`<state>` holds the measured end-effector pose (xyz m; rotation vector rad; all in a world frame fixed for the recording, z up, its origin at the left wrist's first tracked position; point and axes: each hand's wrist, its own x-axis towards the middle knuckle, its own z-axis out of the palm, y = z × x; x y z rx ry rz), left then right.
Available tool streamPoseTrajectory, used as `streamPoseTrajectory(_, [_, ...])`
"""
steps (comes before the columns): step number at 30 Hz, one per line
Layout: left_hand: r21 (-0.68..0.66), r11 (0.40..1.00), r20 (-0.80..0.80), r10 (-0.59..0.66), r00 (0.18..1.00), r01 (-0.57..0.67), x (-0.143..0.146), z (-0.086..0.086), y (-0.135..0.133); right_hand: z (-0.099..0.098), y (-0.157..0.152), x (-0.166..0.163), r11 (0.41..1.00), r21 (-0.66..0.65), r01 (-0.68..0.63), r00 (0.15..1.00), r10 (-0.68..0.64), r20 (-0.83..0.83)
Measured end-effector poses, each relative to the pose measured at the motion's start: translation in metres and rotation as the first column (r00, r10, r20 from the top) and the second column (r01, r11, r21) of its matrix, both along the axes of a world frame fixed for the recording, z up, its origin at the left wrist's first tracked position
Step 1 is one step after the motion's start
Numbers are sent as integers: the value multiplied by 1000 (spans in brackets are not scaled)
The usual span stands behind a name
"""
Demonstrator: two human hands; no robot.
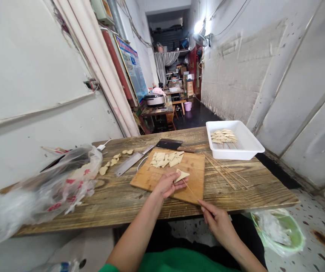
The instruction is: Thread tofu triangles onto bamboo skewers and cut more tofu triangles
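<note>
My left hand (168, 184) pinches a pale triangular tofu slice (181, 175) over the near edge of a wooden cutting board (148, 177). My right hand (217, 221), at the table's front edge, grips the near end of a thin bamboo skewer (190, 190) whose tip runs into that slice. A pile of more cut slices (166, 158) lies at the board's far side. Several loose skewers (226, 172) lie on the table to the right of the board.
A white plastic tray (247, 145) at the far right holds skewered slices. A cleaver (171, 144) lies behind the board, a metal blade (130, 163) to its left beside small dough pieces. A plastic bag (63, 181) lies left. A lined green bin (284, 232) stands right of me.
</note>
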<state>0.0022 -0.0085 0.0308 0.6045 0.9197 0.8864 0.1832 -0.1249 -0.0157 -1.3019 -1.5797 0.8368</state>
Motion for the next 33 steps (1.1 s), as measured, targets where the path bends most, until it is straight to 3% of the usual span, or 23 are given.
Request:
streamPoseTrajectory(9, [55, 998, 95, -10, 995, 5, 3, -4, -2, -14, -1, -12, 994, -108, 20, 991, -34, -130])
streamPoseTrajectory(15, [140, 986, 44, 84, 996, -89, 11, 1, -6, -7, -3, -19, 997, -16, 71, 993, -72, -98])
streamPoseTrajectory(19, [115, 987, 45, 112, 993, -116, 12, -2, -7, -6, -5, -21, 995, 42, 94, 993, -91, -72])
streamPoseTrajectory(33, [32, 995, 63, 92, 994, -94, 12, -8, -13, -7, -5, -26, 998, 15, 57, 996, -55, -68])
